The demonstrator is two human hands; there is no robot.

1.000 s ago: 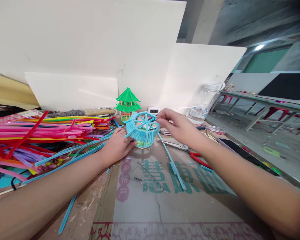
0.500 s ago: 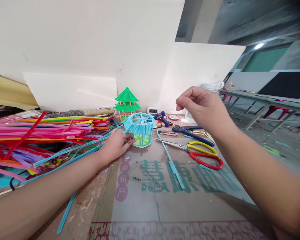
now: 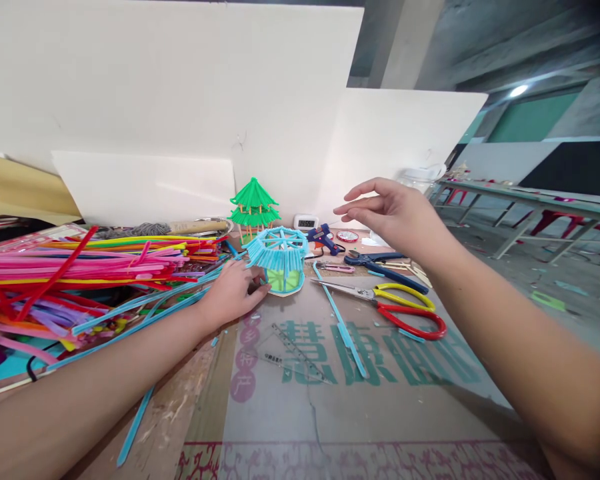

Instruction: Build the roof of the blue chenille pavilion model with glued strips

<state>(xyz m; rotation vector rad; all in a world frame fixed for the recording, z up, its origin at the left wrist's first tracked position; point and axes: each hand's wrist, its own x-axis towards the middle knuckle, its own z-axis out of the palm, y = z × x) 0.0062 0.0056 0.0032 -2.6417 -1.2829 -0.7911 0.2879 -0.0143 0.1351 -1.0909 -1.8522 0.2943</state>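
Note:
My left hand (image 3: 233, 291) has its fingers closed at the left edge of a small light-blue pavilion model (image 3: 280, 248) made of pipe cleaners. The model's roof is an open spoked frame with a fringe, and its base (image 3: 286, 283) is green with a pale rim. Part of its left side is hidden by my fingers. Raised to the right of the model, my right hand (image 3: 396, 215) has its fingers stretched out and apart, with nothing visible in them. A green tiered pavilion model (image 3: 253, 200) stands just behind the blue one.
Colourful pipe cleaners (image 3: 80, 261) are heaped at left. Right of the model lie scissors (image 3: 405, 307), blue-handled pliers (image 3: 390, 267), a glue gun (image 3: 325, 239) and blue strips (image 3: 343, 327). A clear set square (image 3: 300, 357) is in front; a small digital clock (image 3: 306, 222) stands behind.
My right hand's fingers have gone from pinched together to stretched out, and the hand has moved slightly left. My left hand stays at the blue model.

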